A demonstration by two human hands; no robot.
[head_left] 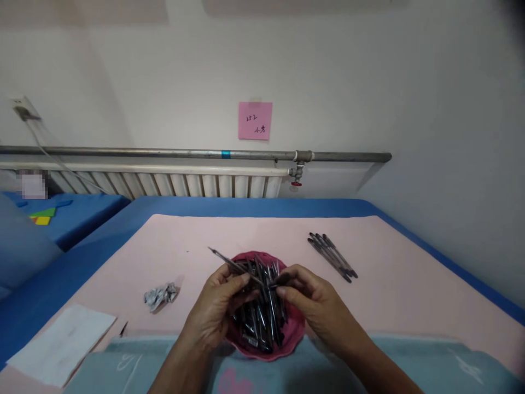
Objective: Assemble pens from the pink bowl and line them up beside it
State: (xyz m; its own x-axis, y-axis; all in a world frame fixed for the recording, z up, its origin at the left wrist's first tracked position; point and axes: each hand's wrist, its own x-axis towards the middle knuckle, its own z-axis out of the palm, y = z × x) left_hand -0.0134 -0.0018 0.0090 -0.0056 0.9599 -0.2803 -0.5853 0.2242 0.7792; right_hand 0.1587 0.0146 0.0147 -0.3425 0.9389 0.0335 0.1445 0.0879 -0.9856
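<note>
Above a pink scalloped basket (293, 334) I hold a slim pen (225, 259) in my left hand (219, 298), its tip pointing up and to the left. My right hand (307, 293) is closed near the pen's other end, pinching a small dark piece that looks like a pen cap (280, 280). Whether the piece touches the pen is hard to make out. Many black pens and pen parts (262, 323) fill the basket below my fingers. Off to the right lie several capped pens (332, 256), side by side on the pink table cover.
A crumpled grey wad (161, 296) lies left of the basket. Near the left corner is a white sheet (61, 345) with a small dark piece (123, 328) beside it. A teal cloth (410, 361) covers the front edge. A radiator (197, 183) and pipes line the wall behind.
</note>
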